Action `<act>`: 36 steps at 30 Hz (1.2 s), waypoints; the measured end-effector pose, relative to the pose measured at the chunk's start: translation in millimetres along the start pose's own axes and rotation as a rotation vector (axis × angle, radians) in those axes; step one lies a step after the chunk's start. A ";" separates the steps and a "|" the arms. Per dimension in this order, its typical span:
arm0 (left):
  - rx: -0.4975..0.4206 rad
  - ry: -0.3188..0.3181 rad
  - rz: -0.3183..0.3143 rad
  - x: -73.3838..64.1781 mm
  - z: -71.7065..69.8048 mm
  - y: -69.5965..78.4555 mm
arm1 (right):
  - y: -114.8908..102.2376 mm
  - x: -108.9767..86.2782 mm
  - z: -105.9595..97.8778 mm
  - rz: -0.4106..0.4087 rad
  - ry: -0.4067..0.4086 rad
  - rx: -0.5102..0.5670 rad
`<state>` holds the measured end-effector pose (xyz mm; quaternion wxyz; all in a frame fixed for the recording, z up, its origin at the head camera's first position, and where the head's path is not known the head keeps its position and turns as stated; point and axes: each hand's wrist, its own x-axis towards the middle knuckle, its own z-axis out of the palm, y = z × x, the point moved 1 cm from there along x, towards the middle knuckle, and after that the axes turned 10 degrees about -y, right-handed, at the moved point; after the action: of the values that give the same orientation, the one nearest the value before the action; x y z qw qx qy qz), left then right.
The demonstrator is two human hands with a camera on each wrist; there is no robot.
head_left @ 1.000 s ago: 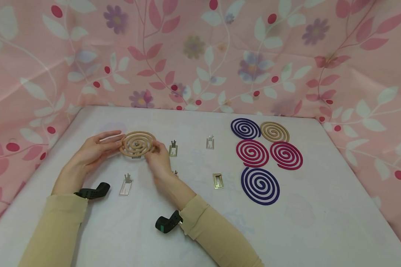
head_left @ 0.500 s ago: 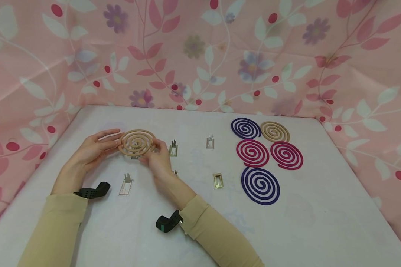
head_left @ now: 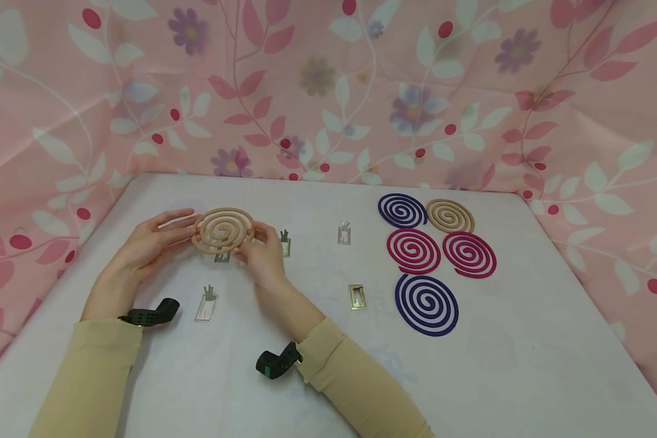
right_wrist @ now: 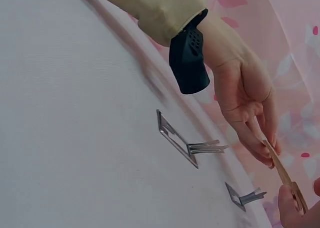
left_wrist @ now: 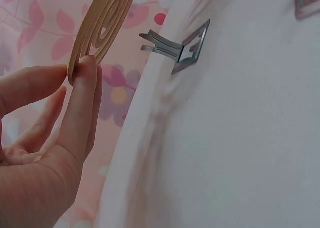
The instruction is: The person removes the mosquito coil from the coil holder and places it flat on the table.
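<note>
A tan mosquito coil (head_left: 222,231) is held up over the left part of the table, roughly level. My left hand (head_left: 154,246) pinches its left edge between thumb and fingers. At the opposite edge my right hand (head_left: 268,257) pinches it too. Partly hidden below the coil stands a small metal coil stand (head_left: 222,258) with raised prongs. In the left wrist view the coil (left_wrist: 92,36) is apart from the nearby metal stand (left_wrist: 187,51). The right wrist view shows both hands at the coil's edges (right_wrist: 281,168).
More metal stands lie about: one in front (head_left: 206,307), one beside the right hand (head_left: 286,246), one farther right (head_left: 344,236), and a flat brass-coloured one (head_left: 357,297). On the right lie several coils, including purple (head_left: 427,302), red (head_left: 413,250) and tan (head_left: 448,215) ones.
The tan coil has risen slightly and shifted a little left, showing more of the stand below. My right hand has shifted slightly; it now hides a stand seen beside its wrist earlier.
</note>
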<state>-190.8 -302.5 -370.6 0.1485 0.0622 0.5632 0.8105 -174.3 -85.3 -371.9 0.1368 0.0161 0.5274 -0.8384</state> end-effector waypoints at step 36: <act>-0.079 0.069 0.170 6.7 78.4 7.3 | -74.2 12.8 -62.2 0.028 -0.119 -0.066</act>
<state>-177.3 -232.6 -336.2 0.0623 0.0760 0.5282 0.8434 -212.2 -2.6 -336.3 0.1800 -0.0309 0.5455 -0.8180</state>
